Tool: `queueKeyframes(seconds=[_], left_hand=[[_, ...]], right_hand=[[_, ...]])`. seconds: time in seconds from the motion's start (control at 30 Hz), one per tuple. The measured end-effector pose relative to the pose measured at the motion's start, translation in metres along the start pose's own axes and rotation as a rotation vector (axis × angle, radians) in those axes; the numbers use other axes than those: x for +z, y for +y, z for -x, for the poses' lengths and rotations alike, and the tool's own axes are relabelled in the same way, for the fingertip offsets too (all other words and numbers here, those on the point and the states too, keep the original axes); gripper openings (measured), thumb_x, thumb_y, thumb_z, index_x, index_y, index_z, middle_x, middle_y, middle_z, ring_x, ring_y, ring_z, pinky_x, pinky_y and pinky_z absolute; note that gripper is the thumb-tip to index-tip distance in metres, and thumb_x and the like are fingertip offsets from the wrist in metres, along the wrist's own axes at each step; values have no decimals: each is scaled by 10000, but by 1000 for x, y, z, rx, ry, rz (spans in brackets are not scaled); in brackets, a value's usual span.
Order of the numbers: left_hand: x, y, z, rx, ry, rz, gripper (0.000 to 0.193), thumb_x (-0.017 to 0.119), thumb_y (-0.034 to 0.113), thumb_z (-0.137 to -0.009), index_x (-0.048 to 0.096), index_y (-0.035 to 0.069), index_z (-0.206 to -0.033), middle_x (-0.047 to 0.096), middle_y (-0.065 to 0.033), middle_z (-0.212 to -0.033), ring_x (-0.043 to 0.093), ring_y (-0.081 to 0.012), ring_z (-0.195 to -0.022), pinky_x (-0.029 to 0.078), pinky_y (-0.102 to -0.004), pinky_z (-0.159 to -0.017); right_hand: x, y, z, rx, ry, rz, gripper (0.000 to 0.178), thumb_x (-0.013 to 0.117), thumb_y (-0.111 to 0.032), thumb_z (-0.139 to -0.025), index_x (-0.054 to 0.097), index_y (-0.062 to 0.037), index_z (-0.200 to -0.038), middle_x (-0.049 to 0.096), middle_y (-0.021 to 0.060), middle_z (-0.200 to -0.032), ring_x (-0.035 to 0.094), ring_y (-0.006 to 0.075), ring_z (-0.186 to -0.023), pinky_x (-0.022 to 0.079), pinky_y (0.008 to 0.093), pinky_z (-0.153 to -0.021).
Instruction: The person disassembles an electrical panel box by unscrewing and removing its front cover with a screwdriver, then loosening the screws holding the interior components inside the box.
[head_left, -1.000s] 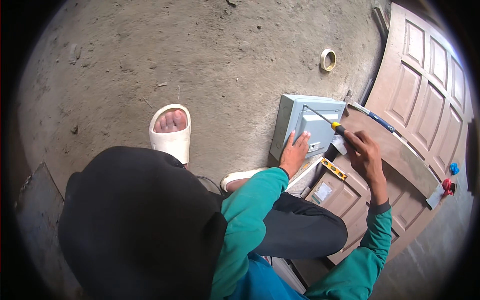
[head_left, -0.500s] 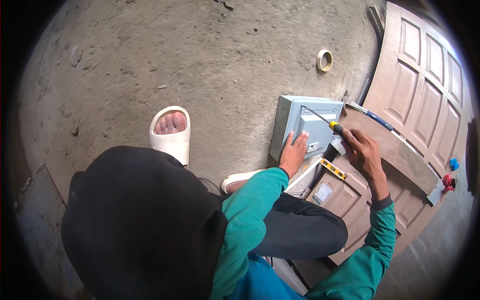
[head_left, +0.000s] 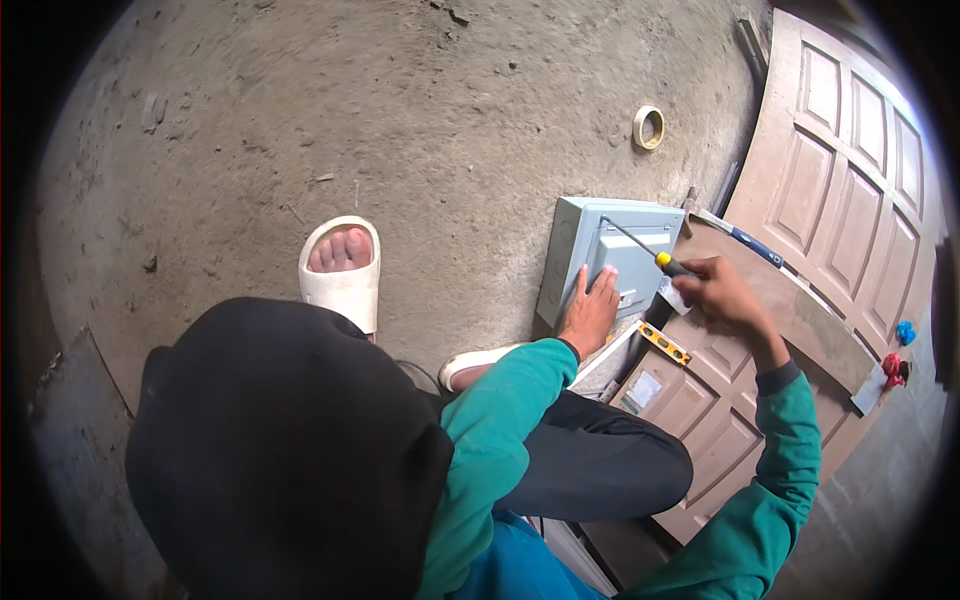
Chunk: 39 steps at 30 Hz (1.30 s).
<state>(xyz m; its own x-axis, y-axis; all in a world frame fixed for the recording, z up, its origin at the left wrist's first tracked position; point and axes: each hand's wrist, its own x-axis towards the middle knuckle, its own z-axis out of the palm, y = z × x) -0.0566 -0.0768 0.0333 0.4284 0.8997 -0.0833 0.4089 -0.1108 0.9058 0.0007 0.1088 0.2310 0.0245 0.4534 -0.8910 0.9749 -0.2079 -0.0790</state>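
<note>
A light blue-grey electrical panel box (head_left: pixel 565 245) lies on its back on the floor, its raised cover facing up. My left hand (head_left: pixel 592 312) rests on the cover's near left part, fingers stretched out and thumb apart. In my right hand (head_left: pixel 725 295) I grip the handle of a long screwdriver (head_left: pixel 665 261) with a yellow and black grip. Its thin shaft slants over the cover to the far left corner, where the tip meets the front plate. Any screw under the tip is too small to make out.
Panelled wooden doors (head_left: pixel 830 170) lie along the right. On or beside them are a blue-handled hammer (head_left: pixel 757 246), a yellow spirit level (head_left: pixel 664 343), and red (head_left: pixel 893 371) and blue (head_left: pixel 906 332) plastic bits. A tape roll (head_left: pixel 648 128) sits on the rough floor beyond the box.
My right wrist has turned and my right elbow has swung outward to the right. The screwdriver tip stays at the same corner, and my left hand stays on the cover.
</note>
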Motion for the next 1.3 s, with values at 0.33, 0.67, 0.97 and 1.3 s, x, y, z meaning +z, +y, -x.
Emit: queueKeyframes(seconds=[0.33,0.67,0.97,1.3], left_hand=[[-6,-4,1,-4,-12,-51,399,658,118,-734,579,33,-1116,336,-190,-1452,241,-287,-1412,154,-577,-1133],[-41,-26,-62,-811,-1,1645,303,613,376,-901,631,91,-1004,641,-57,-1029,601,-146,-879,494,-320,-740],[-51,-32,-93,-920,35,2204,213,666,271,-900,638,61,-921,639,-60,-1019,625,-108,-826,556,-225,-698],[-56,-47,-92,-841,-32,2492,112,600,113,-927,605,8,-965,657,-85,-955,662,-164,-890,592,-262,-810]], right_hand=[[2,-26,5,-207,469,802,388,601,-369,-904,629,-14,-1059,618,118,-733,622,219,-610,477,337,-518],[6,-44,11,-360,372,684,172,698,-197,-800,674,-99,-941,608,96,-741,594,289,-605,466,393,-540],[26,-13,19,-426,659,317,393,731,-281,-816,607,-84,-1133,604,121,-931,589,148,-654,445,282,-504],[11,-19,24,-338,372,545,396,724,-138,-790,620,-33,-1157,670,167,-845,652,231,-745,487,357,-684]])
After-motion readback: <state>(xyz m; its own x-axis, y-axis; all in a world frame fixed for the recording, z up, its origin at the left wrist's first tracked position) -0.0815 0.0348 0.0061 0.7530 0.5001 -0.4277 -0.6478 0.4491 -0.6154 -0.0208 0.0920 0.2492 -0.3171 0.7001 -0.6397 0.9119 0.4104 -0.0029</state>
